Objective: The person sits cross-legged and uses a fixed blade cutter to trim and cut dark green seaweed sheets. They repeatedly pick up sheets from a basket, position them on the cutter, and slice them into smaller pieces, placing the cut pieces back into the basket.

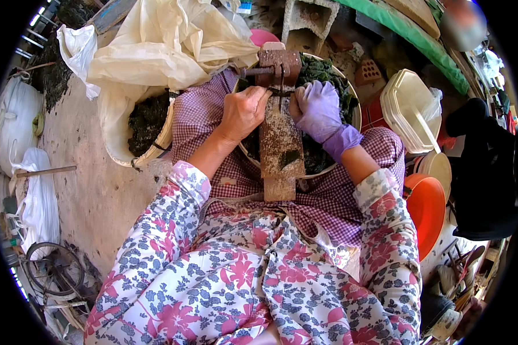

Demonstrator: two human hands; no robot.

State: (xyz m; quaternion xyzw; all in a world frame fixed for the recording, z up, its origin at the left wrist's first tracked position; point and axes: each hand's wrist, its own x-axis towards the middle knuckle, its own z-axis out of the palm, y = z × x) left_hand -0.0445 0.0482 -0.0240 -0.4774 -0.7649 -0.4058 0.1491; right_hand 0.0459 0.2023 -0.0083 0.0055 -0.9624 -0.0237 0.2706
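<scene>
My bare left hand (247, 108) pinches one end of a dark strip, seemingly seaweed (280, 92). My right hand (319, 113), in a purple glove, is closed on the other side of it. Between them the strip lies across a thin upright blade (281, 103). A rusty metal clamp (278, 64) sits at the far end of a wooden board (280, 142), around the blade's base. White grains and a dark green scrap dot the board. Beneath it, a round tub (357, 92) holds dark green seaweed (321, 71). My fingertips hide the strip's ends.
Left of my knees stands a pale bucket (116, 148) with dark seaweed, its cream sheet liner (164, 51) spilling over. At right are stacked white trays (408, 112) and an orange basin (425, 215). A concrete block (308, 19) lies ahead; a bicycle wheel (54, 269) is far left.
</scene>
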